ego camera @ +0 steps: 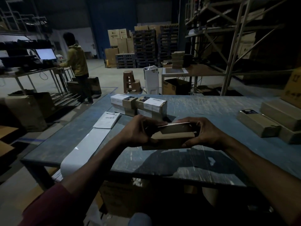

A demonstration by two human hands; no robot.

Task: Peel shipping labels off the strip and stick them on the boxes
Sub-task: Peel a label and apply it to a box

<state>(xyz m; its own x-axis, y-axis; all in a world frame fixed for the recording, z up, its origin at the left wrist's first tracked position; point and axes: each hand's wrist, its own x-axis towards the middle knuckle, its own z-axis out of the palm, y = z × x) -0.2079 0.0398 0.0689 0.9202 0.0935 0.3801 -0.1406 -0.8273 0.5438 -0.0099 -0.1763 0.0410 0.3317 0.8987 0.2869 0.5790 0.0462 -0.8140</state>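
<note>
Both hands gripped one cardboard box above the table.

The left hand [138, 130] and right hand [206, 132] curled round opposite ends of the box [171, 139], a pale label [174, 124] apparently along its top edge. Beyond them sat two labelled boxes [138, 105]; the strip [91, 144] lay left, print illegible.

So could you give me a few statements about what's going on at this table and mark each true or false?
1. Both hands hold one cardboard box. True.
2. The left hand rests flat on the table. False: its fingers curl round the box.
3. Two labelled boxes stand behind the hands. True.
4. The label strip lies right of the right hand. False: it lies to the left.
</note>
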